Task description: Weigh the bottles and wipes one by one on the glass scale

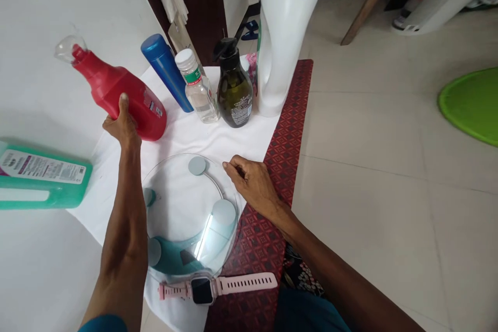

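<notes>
My left hand (123, 123) is closed round the red bottle (128, 94) with a clear cap, thumb up its near side and the other fingers hidden behind. The bottle tilts to the left at the table's far left. My right hand (252, 181) rests by the right rim of a round glass scale (171, 218), its fingers curled with nothing visible in them. At the scale's near edge lies a pink-strapped smartwatch (202, 289). Beyond the scale stand a blue flask (165, 70), a clear bottle with a white cap (201, 96) and a dark pump bottle (235, 91).
A tall white bottle (282, 36) rises at the table's far right corner. On the left stands a green jug (66, 179) with a label. White cloth and a red patterned cover (288, 140) lie on the table. A green round object (472, 106) is at right.
</notes>
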Demonstrator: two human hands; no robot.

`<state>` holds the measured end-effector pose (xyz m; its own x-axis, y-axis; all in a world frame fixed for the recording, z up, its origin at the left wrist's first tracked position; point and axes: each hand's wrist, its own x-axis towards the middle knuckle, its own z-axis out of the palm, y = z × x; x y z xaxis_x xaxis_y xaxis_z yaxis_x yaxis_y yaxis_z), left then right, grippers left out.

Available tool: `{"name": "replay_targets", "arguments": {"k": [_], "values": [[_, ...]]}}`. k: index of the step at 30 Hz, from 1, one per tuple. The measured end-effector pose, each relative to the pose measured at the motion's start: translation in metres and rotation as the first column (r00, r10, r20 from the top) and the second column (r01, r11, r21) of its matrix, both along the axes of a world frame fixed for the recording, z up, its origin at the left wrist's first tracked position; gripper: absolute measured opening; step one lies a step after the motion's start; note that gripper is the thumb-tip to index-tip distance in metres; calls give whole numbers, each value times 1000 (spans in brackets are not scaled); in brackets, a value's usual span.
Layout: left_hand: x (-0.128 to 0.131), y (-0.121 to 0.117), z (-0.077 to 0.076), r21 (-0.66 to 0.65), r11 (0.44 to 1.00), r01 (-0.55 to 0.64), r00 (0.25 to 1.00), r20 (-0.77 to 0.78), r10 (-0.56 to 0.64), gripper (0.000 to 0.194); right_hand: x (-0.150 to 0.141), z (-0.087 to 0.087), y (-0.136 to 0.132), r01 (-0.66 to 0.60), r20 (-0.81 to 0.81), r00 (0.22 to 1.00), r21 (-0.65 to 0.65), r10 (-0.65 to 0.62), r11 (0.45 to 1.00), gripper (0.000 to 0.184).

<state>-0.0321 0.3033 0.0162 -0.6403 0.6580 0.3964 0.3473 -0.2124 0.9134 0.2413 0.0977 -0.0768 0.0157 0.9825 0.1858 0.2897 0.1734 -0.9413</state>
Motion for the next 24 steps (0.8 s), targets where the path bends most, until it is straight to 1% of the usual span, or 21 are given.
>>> {"name": "replay_targets", "arguments": {"k": [4,6,8,10,13,16,19,21,24], "values": [[-1,-35,6,1,995,-103,995,14,103,55,0,1,-1,2,-9,1000,-3,-2,1000,42],[-3,-57,12,-3,988,-153,988,20,153,55,0,2,-1,4,-9,1000,-7,-4,1000,42],[-6,-80,17,5,984,-176,984,9,176,52,0,2,-1,6,0,1000,-6,-6,1000,42],[-11,-106,23,41,985,-165,986,-19,166,47,-1,2,-1,8,15,1000,-2,-8,1000,42],[-17,-149,35,141,982,-124,988,-72,135,43,-3,1,-1,9,18,1000,14,-9,1000,41],[-20,-196,50,225,972,-66,987,-131,98,52,-4,0,-2,11,11,1000,37,-11,999,41],[-16,-241,62,235,972,-2,987,-156,40,69,-4,-1,-2,14,24,1000,55,-15,998,39],[-11,-267,64,223,974,36,991,-135,-6,73,-4,-1,-3,12,36,999,64,-14,998,38],[1,-297,58,220,974,59,996,-72,-44,73,-4,-2,-3,11,48,999,73,-14,997,37]]}}
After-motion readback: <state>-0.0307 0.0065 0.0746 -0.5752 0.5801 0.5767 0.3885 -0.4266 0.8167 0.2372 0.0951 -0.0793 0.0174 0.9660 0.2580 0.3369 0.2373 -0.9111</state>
